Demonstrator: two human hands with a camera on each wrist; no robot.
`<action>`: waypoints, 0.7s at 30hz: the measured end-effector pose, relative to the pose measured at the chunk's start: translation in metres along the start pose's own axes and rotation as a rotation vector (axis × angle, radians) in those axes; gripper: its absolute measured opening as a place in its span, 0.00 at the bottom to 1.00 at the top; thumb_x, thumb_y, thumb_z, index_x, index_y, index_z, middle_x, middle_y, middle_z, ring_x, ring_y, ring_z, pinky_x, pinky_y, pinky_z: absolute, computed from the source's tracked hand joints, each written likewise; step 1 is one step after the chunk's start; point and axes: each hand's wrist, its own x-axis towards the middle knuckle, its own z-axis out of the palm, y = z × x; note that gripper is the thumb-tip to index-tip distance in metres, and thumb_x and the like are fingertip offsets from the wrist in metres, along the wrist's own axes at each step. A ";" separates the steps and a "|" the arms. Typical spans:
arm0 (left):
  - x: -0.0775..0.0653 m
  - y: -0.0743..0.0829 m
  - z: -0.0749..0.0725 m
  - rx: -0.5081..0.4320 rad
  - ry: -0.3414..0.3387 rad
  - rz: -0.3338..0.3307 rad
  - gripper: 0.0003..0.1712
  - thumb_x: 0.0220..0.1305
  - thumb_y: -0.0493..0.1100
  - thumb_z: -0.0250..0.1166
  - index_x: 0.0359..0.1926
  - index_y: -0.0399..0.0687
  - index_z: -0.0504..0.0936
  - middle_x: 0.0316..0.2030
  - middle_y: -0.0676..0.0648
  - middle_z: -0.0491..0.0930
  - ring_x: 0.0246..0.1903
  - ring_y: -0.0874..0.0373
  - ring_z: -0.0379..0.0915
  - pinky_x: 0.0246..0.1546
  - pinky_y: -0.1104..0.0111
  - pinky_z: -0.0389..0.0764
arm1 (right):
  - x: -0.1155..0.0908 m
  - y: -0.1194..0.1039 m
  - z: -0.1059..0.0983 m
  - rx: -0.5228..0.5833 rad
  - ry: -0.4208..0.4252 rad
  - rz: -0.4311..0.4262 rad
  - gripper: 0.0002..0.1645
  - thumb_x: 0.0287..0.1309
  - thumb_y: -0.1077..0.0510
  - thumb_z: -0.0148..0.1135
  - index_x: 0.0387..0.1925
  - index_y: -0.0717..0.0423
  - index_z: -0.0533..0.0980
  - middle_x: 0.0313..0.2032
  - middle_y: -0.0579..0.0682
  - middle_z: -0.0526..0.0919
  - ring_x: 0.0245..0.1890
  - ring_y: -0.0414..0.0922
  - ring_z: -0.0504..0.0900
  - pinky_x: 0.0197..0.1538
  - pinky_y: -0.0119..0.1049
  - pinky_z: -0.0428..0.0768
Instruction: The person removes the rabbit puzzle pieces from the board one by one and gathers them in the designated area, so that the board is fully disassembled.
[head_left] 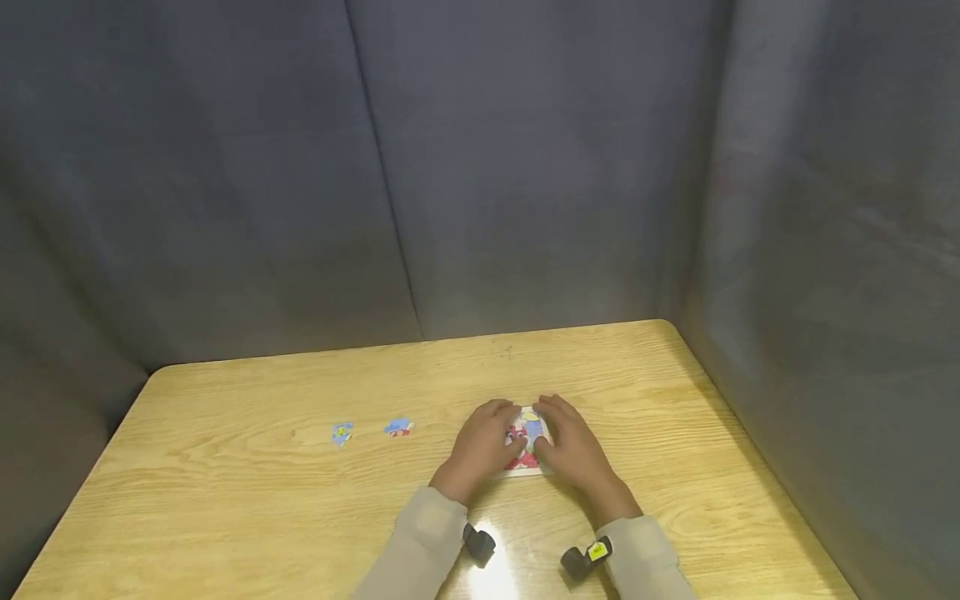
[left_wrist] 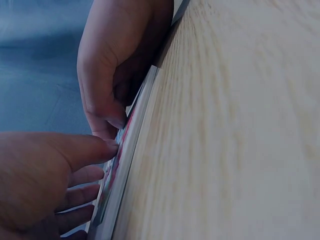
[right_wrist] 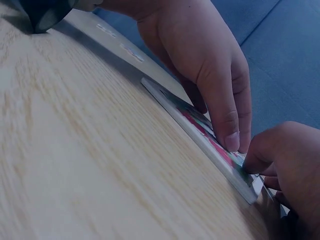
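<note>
A small picture jigsaw puzzle (head_left: 528, 433) in a white frame lies flat on the wooden table, its red and blue picture showing between the two hands. My left hand (head_left: 486, 437) rests over its left side, with the thumb on the picture and the fingers spread toward the far edge. Over the right side lies my right hand (head_left: 572, 442), its thumb touching the picture and its fingertips at the far right corner. In the right wrist view the left hand (right_wrist: 212, 70) presses down near the right hand (right_wrist: 292, 165). The hands cover both sides of the frame.
Two loose puzzle pieces lie left of the hands: a blue one with a yellow star (head_left: 342, 432) and a blue, red and white one (head_left: 399, 427). Dark grey curtains (head_left: 525, 167) stand behind the wooden table (head_left: 225, 483) and at its sides.
</note>
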 end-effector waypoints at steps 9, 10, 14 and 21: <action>0.001 -0.002 0.003 -0.030 -0.005 0.001 0.32 0.64 0.51 0.66 0.65 0.43 0.72 0.65 0.43 0.69 0.65 0.47 0.63 0.65 0.55 0.67 | 0.002 0.001 0.001 -0.010 0.005 0.009 0.33 0.52 0.57 0.62 0.62 0.56 0.71 0.70 0.51 0.63 0.72 0.55 0.55 0.68 0.61 0.60; 0.001 -0.002 0.003 -0.031 -0.004 0.001 0.33 0.64 0.52 0.66 0.65 0.43 0.72 0.65 0.43 0.69 0.65 0.47 0.63 0.65 0.55 0.67 | 0.002 0.001 0.001 -0.011 0.008 0.013 0.33 0.52 0.57 0.62 0.62 0.55 0.71 0.70 0.52 0.63 0.72 0.55 0.55 0.68 0.61 0.60; 0.001 -0.002 0.003 -0.026 -0.007 -0.001 0.33 0.64 0.52 0.66 0.66 0.43 0.72 0.65 0.43 0.69 0.65 0.47 0.63 0.65 0.56 0.66 | 0.003 0.002 0.001 -0.004 0.020 0.012 0.32 0.51 0.57 0.62 0.61 0.55 0.72 0.70 0.53 0.63 0.72 0.55 0.55 0.67 0.62 0.60; 0.000 -0.001 0.001 -0.036 -0.002 -0.002 0.32 0.64 0.51 0.66 0.65 0.42 0.72 0.65 0.43 0.69 0.65 0.46 0.63 0.66 0.55 0.66 | 0.003 -0.001 0.001 -0.002 0.020 0.007 0.32 0.51 0.57 0.63 0.60 0.57 0.71 0.70 0.54 0.63 0.72 0.57 0.54 0.67 0.63 0.60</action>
